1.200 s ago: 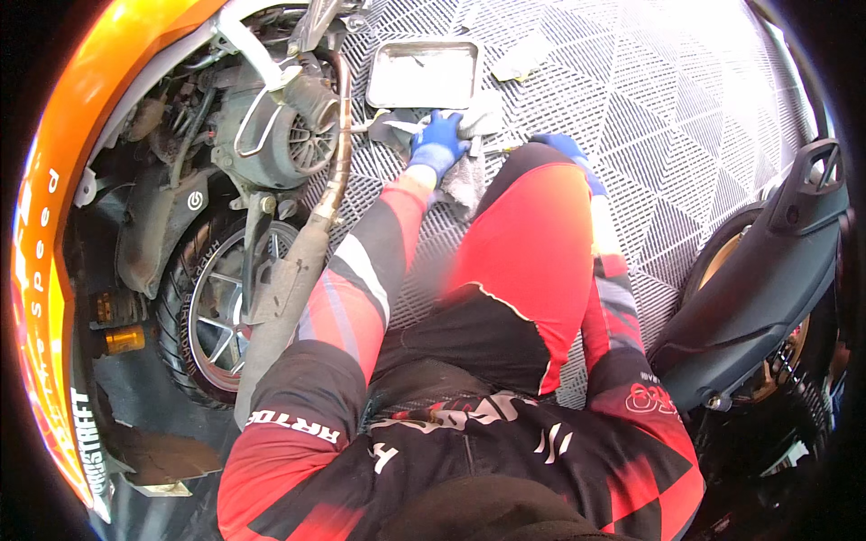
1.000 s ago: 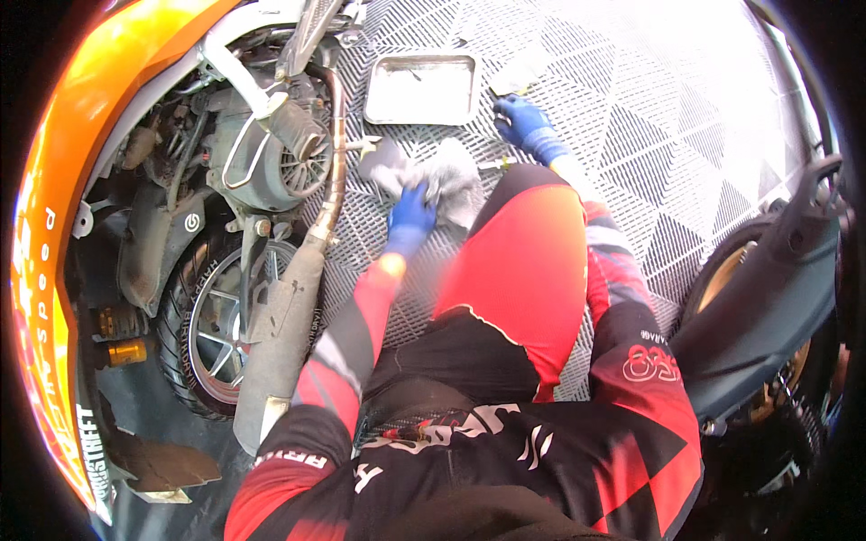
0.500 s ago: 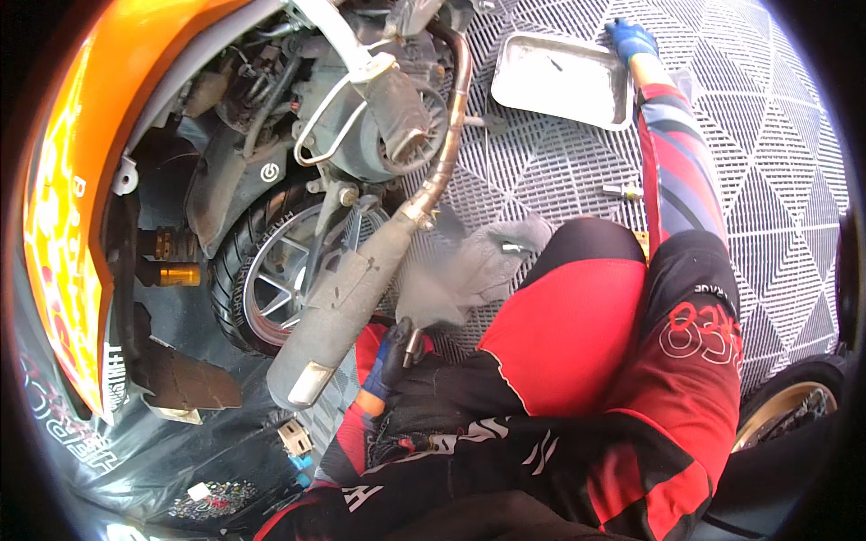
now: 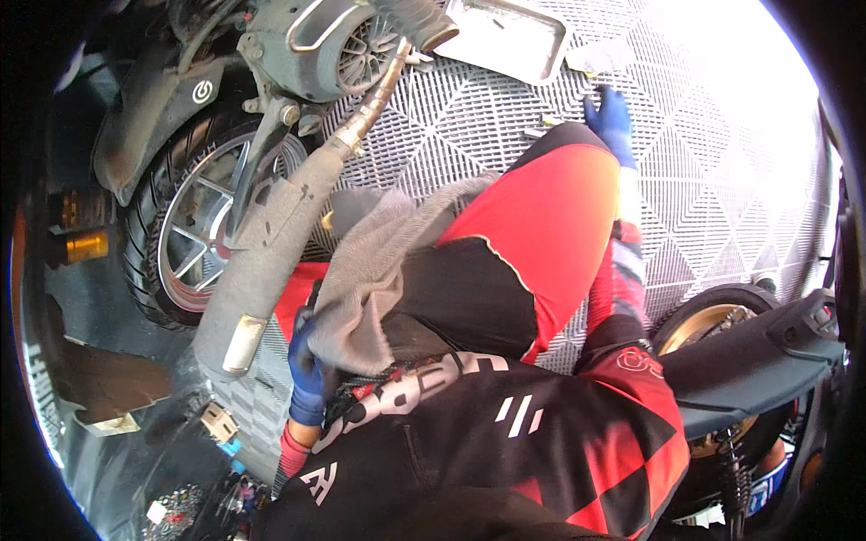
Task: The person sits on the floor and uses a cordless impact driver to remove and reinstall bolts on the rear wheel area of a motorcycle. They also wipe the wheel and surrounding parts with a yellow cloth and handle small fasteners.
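The grey cloth (image 4: 361, 288) lies bunched over the person's lap, its near end in the blue-gloved left hand (image 4: 307, 377) and its far end running up against the raised red-and-black leg (image 4: 550, 216). The left hand is closed on that near end at the person's left side, just beside the lower part of the exhaust silencer (image 4: 280, 225); the folds hide some of its fingers. The right hand (image 4: 611, 128), also gloved in blue, is well apart from the cloth, out past the knee and low over the patterned floor tiles (image 4: 451, 126). It is near a pale, flat packet (image 4: 600, 59) and the metal tray (image 4: 510, 47); whether its fingertips pinch anything, I cannot tell. A small metal piece (image 4: 534, 132) lies on the tiles by the knee.

Half a second ago the cloth was spread on the floor between silencer and knee, the left hand held a short metal cylinder beside it, and the right hand was at the tray's far right corner. That cylinder is now out of sight.
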Demonstrator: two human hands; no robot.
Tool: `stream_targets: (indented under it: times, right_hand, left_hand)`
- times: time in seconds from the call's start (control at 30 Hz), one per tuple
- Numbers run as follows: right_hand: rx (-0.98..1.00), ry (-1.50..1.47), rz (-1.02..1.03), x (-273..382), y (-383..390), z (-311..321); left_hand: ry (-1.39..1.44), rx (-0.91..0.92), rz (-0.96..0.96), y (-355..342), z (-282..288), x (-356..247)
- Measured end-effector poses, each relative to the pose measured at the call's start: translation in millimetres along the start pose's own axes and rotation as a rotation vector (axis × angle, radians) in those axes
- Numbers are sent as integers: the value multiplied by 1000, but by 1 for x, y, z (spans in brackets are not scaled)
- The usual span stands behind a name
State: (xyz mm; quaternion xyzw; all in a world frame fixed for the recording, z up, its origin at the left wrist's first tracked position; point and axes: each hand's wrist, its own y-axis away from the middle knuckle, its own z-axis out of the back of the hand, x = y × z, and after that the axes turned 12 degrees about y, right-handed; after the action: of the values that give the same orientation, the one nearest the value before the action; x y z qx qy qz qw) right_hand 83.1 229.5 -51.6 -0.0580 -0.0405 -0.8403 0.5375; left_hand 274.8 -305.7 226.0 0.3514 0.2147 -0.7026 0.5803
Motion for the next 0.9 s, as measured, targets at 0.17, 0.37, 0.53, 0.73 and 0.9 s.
stream_targets:
  times: [0.17, 0.37, 0.53, 0.73, 0.9]
  right_hand:
    - [443, -545, 232, 30, 100, 2]
    - [557, -373, 397, 72, 141, 19]
    - [547, -221, 427, 77, 115, 16]
    - [565, -77, 447, 77, 82, 20]
    - [616, 4, 525, 73, 51, 35]
  left_hand:
    - [491, -215, 413, 36, 24, -2]
    - [357, -205, 570, 113, 119, -25]
    - [580, 94, 959, 143, 138, 44]
    - [507, -140, 1248, 258, 127, 142]
    - [712, -1033, 839, 364, 133, 191]
